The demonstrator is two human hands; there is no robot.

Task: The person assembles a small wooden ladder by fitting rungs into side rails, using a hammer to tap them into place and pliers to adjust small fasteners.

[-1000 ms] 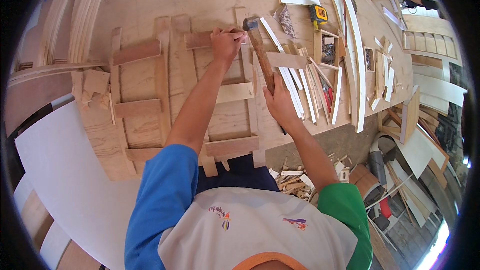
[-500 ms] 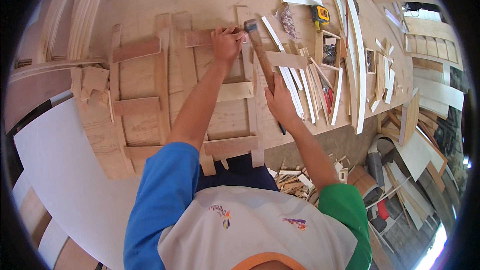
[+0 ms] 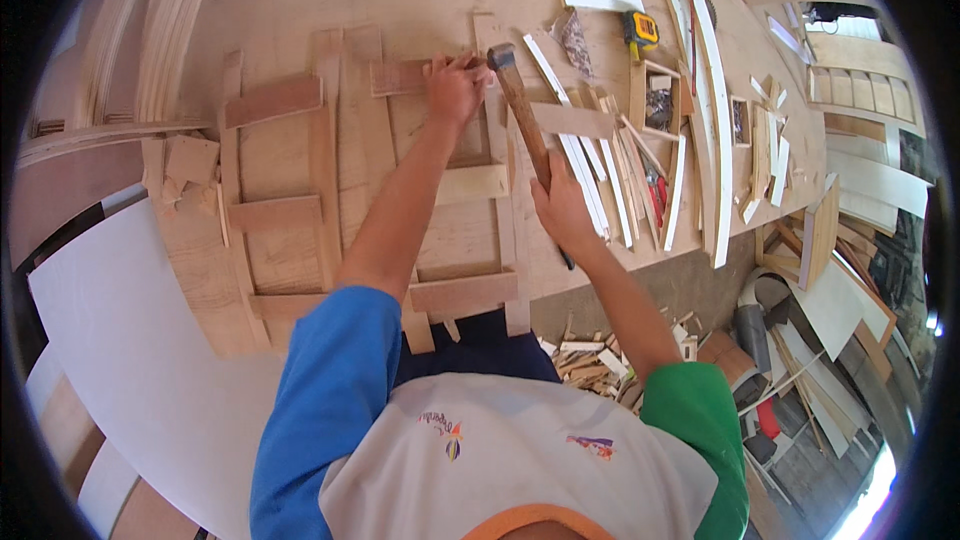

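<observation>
My right hand (image 3: pixel 563 202) is wrapped round the wooden handle of a hammer (image 3: pixel 524 115). The hammer's dark head is just right of my left hand (image 3: pixel 458 92), above the end of the top slat (image 3: pixel 398 77) of a ladder-like wooden frame. My left fingers are pinched together over that slat's right end, where it crosses an upright strip (image 3: pixel 496 130); what they hold is too small to see. Lower down, the same frame has a pale slat (image 3: pixel 470 183) and a brownish slat (image 3: pixel 463 292). A similar frame (image 3: pixel 275 214) lies to its left.
Beyond my right hand lie thin wood strips (image 3: pixel 625 175), red-handled pliers (image 3: pixel 657 190), a small wooden box (image 3: pixel 656 100) of metal bits and a yellow tape measure (image 3: pixel 641 30). Long white strips (image 3: pixel 712 110) cross the table. Offcuts (image 3: pixel 595 365) are heaped below its front edge.
The hammer's head has dropped slightly toward the slat's end beside my left hand. Both hands keep their grips in nearly the same places.
</observation>
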